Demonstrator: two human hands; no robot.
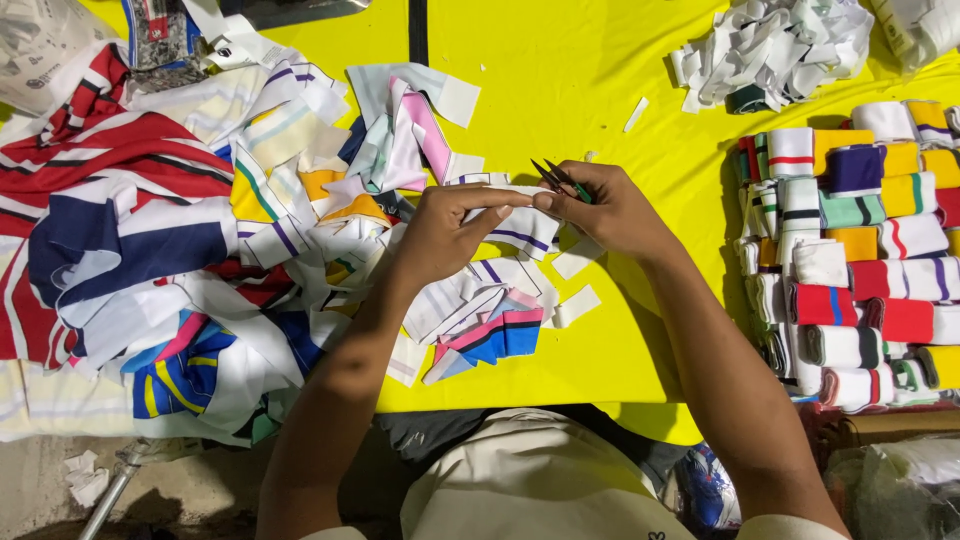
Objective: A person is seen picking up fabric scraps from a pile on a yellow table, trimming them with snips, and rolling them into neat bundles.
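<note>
Left hand (440,225) & right hand (610,205) pinch white striped strip (520,225); right also grips small snips (560,178), prob. half-hidden.

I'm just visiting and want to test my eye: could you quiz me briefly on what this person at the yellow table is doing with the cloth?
1. True or false: the right hand holds small green-handled snips.
2. Which lies to the person's right?
A. loose heap of striped knit cloth pieces
B. neat rows of folded striped knit bands
C. a sewing machine
3. Fill in: both hands pinch one white strip with dark stripes above the ______ table.

Key:
1. True.
2. B; the loose heap of striped cloth lies beside the left hand.
3. Yellow.
</note>
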